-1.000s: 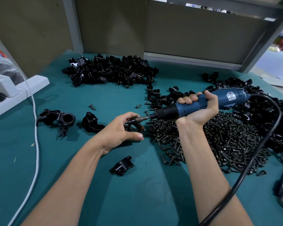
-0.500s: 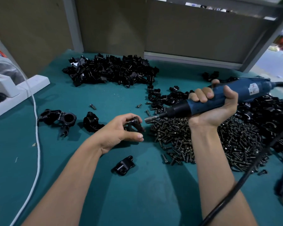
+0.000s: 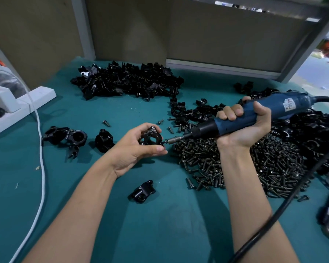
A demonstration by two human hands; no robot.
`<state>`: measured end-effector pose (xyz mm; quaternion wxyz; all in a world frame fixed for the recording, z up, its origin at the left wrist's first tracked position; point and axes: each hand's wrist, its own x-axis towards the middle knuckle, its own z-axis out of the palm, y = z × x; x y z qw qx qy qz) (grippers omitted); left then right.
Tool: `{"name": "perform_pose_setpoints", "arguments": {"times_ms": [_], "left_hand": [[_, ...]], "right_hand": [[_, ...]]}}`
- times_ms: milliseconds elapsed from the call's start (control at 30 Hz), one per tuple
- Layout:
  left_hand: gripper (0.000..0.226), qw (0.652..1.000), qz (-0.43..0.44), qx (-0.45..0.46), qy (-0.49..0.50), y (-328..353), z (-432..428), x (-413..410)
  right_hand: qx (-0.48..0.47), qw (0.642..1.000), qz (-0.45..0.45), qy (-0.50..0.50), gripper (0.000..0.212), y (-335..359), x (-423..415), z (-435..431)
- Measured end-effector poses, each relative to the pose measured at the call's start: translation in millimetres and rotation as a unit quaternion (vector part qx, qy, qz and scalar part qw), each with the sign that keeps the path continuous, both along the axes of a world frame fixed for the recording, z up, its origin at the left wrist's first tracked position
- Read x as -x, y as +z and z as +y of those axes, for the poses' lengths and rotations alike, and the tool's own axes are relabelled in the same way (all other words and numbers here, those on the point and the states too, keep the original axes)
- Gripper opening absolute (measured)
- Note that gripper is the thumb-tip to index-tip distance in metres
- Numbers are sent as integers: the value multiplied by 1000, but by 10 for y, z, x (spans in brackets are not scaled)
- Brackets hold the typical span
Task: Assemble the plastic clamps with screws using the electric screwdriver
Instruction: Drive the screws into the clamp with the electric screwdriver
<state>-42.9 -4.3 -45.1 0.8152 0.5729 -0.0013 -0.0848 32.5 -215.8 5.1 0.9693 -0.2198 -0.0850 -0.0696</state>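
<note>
Head view: left hand (image 3: 135, 149) pinches the black plastic clamp (image 3: 150, 138) near centre above the surface (image 3: 160, 224), right hand (image 3: 243, 128) wraps the electric screwdriver (image 3: 254, 116) reaching in from 3 o'clock, whose bit and screw (image 3: 165, 141) are best kept square to the hole.

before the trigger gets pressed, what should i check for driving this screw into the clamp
1. Left hand grip round the clamp: ok.
2. Right hand grip round the electric screwdriver: ok.
3. Screw on the bit, at the clamp's side: ok.
4. Screw straight in its hole: cannot tell, too small.
5. Left thumb clear of the bit: probably not ok, it lies just below the screw.
</note>
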Motion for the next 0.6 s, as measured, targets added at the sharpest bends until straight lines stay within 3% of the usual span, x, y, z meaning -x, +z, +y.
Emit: {"name": "perform_pose_setpoints", "arguments": {"times_ms": [600], "left_hand": [[49,999,10,-43,-24,-25,0,4]], "right_hand": [[13,1000,6,7,15,-5,32,10]]}}
